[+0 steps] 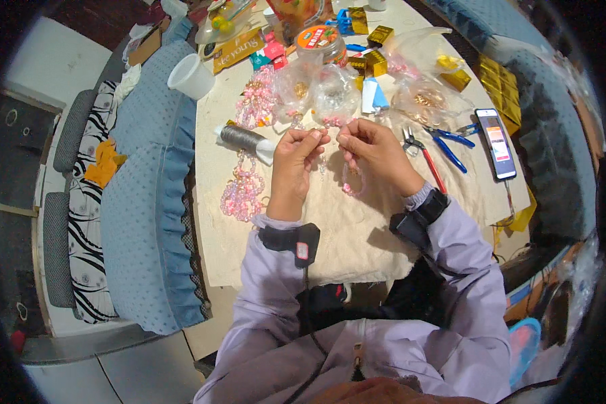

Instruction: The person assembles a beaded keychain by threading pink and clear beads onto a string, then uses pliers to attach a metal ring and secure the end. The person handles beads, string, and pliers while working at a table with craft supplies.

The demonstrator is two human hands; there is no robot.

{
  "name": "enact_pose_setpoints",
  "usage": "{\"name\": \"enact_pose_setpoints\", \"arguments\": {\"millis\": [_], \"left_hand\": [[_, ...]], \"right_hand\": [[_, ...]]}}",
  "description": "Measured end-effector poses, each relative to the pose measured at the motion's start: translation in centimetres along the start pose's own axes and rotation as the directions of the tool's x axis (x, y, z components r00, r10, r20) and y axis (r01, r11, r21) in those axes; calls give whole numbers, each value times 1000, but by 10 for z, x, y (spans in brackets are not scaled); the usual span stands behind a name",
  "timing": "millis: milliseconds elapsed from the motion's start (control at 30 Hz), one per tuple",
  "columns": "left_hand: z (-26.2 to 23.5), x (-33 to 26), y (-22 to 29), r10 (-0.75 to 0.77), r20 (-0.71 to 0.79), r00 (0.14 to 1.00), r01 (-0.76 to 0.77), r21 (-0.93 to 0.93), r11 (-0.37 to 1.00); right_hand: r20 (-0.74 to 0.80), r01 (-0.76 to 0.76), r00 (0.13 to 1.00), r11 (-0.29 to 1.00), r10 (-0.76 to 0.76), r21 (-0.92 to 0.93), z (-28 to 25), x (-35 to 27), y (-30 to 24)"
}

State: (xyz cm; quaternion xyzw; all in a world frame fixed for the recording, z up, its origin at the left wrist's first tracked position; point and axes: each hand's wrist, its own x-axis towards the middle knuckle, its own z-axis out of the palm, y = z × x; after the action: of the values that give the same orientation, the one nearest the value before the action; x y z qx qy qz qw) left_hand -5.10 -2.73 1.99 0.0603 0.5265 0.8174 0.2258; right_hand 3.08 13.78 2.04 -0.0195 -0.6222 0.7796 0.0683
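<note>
Lavender sleeves lead to left hand and right hand, fingertips pinched shut on a partly strung pink bead strand (finished pink beadwork lies alongside), loose beads in bags beyond unstrung.

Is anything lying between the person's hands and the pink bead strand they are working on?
Nothing visible does. The left hand and right hand both pinch the pink bead strand directly above the cream cloth. The pliers lie off to the right, apart from the hands.

Pink beads, blue-handled pliers
</note>
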Motion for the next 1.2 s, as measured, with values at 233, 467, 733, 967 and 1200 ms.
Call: {"name": "enact_pose_setpoints", "arguments": {"millis": [233,467,733,967,1200], "left_hand": [[-8,2,-17,-84,17,996,86,-255,963],[1,-1,-24,-78,38,996,85,-248,965],[1,0,-24,-60,65,996,74,-233,970],[4,-1,-23,11,87,996,6,-186,983],[8,-4,-20,42,92,995,-28,-158,987]], "right_hand": [[-28,-75,997,997,76,24,2,1,9],[-52,-25,998,1000,24,-13,6,2,13],[-53,-27,998,999,25,-22,5,2,15],[-57,-9,998,1000,8,-10,4,2,15],[-62,-15,998,999,18,53,3,3,18]]}}
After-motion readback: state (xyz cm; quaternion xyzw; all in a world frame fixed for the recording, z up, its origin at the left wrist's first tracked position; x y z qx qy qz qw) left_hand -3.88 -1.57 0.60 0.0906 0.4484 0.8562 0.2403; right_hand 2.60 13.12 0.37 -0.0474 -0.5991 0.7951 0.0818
